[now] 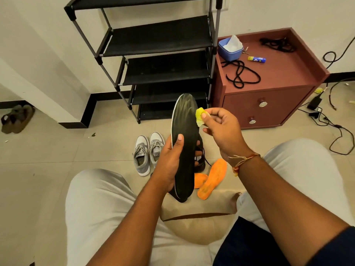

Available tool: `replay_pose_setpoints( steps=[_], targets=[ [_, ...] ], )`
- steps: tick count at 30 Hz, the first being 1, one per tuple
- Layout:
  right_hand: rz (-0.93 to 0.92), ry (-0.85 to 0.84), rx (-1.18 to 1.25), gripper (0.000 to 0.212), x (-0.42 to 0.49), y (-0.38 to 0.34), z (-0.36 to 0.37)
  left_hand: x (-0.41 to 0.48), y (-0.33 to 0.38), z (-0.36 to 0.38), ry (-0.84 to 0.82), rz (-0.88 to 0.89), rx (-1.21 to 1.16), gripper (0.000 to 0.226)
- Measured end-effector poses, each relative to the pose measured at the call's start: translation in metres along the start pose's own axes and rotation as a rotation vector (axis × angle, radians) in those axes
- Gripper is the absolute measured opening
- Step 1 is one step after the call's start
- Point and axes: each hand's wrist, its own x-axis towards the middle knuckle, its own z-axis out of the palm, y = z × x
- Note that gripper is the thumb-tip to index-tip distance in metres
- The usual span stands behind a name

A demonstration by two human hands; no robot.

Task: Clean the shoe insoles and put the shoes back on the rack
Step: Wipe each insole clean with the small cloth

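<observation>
My left hand (169, 164) grips a long dark insole (185, 131) by its lower half and holds it upright in front of me. My right hand (222, 129) pinches a small yellow cloth (199, 117) right beside the insole's upper right edge. Pale wipe streaks show near the insole's top. Two orange insoles (212, 179) lie on the floor below my hands. A pair of grey sneakers (148, 150) stands on the tiles to the left. A black shoe (200, 160) is mostly hidden behind the dark insole. The black shoe rack (159, 54) stands against the wall.
A maroon cabinet (269, 89) to the right of the rack carries a blue tissue box (229, 48), black laces (240, 73) and a glue stick (256, 58). Cables and a charger (315, 101) trail on the floor at far right. Brown sandals (17, 118) lie at far left.
</observation>
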Motion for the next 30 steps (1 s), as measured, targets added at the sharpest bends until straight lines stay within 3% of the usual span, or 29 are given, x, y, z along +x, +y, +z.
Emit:
replay_pose_setpoints(
  steps=[5,13,16,19,24,27,30],
  targets=[
    [0.252,-0.120,0.246,0.016,-0.006,0.001,0.012,0.003,0.003,-0.005,0.104,0.078,-0.028,0.026],
    [0.348,-0.199,0.362,0.028,-0.011,0.001,0.017,0.002,0.007,-0.003,0.136,0.068,-0.118,0.024],
    [0.335,-0.242,0.357,0.031,-0.013,0.002,0.018,0.002,0.007,-0.002,0.146,0.042,-0.153,0.031],
    [0.340,-0.255,0.333,0.031,-0.014,0.004,0.019,0.001,0.008,-0.003,0.134,-0.011,-0.182,0.052],
    [0.186,-0.272,0.131,0.028,-0.015,0.010,0.021,0.003,0.007,-0.008,0.091,-0.058,-0.222,0.079],
    [0.002,-0.239,-0.016,0.038,-0.016,0.008,0.020,0.004,0.004,-0.009,0.092,-0.044,-0.210,0.079],
    [-0.077,-0.195,-0.086,0.034,-0.014,0.006,0.018,0.006,0.002,-0.010,0.073,-0.047,-0.214,0.072]
  ],
)
